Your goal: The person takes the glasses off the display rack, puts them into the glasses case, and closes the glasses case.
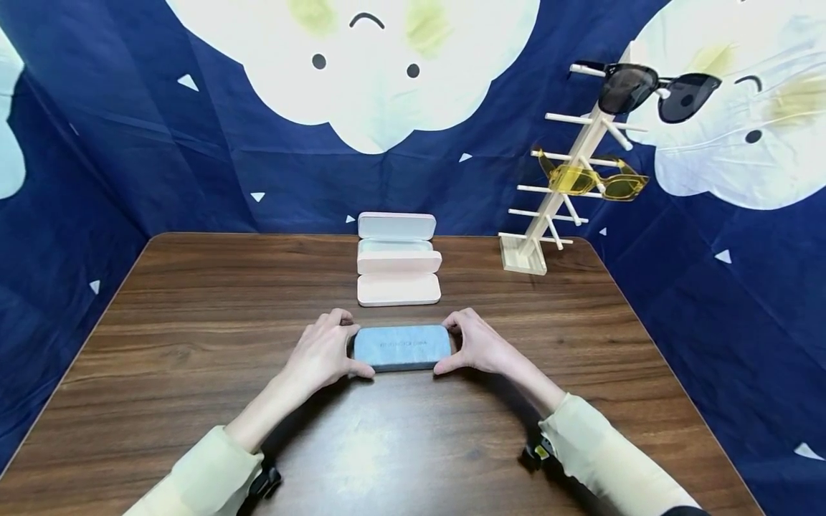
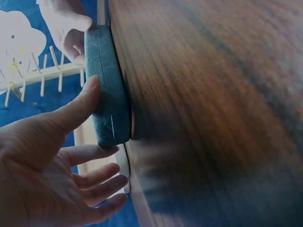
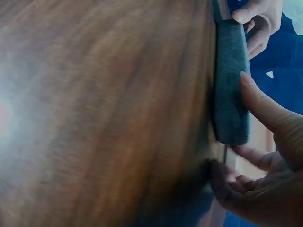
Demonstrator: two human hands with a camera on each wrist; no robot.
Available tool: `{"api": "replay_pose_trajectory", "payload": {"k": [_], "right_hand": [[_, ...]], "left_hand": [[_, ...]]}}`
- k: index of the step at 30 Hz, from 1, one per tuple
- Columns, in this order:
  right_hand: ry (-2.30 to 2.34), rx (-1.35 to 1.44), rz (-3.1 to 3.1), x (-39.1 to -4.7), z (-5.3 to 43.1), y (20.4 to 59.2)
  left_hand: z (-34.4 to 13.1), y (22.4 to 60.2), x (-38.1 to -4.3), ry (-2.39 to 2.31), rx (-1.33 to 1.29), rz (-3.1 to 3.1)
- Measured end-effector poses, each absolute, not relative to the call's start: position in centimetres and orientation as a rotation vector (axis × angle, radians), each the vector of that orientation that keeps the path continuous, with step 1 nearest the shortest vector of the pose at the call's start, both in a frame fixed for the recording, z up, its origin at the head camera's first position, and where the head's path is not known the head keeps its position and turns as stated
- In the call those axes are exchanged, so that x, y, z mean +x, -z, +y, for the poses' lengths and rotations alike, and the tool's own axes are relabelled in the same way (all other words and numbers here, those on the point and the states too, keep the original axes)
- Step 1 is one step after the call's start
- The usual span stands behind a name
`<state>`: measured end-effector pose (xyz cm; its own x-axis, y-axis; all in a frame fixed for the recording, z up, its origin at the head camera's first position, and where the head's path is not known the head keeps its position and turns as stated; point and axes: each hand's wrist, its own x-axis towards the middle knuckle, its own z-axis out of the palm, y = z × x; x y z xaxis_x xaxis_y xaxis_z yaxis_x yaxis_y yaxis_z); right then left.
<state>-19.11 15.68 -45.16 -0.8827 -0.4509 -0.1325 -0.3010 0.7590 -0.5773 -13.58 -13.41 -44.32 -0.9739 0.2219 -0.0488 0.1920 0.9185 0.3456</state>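
Note:
A closed blue glasses case (image 1: pixel 403 347) with faint lettering on its lid lies on the wooden table in front of me. At its left end, my left hand (image 1: pixel 325 350) holds it, thumb along the near side and fingers round the end. The right hand (image 1: pixel 476 344) grips the opposite end in much the same way. In the left wrist view the thumb presses the seamed side of the case (image 2: pixel 110 90), and the index fingertip touches its end. The right wrist view has the right thumb on the case (image 3: pixel 232 85) too.
Behind the blue case are pale pink glasses cases (image 1: pixel 399 289), at least one standing open. A wooden rack (image 1: pixel 524 256) at the back right carries black sunglasses (image 1: pixel 687 97) and yellow sunglasses (image 1: pixel 574 179). Blue cloth with white clouds hangs round the table (image 1: pixel 193 301).

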Motion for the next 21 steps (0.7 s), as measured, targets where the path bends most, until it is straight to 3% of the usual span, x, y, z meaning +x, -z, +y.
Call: {"api": "replay_pose_trajectory", "payload": {"k": [21], "right_hand": [[1.399, -0.460, 2.680, -19.7, 22.4, 43.3]], "left_hand": [[-10.1, 41.4, -14.9, -1.011, 0.416, 3.079]]}}
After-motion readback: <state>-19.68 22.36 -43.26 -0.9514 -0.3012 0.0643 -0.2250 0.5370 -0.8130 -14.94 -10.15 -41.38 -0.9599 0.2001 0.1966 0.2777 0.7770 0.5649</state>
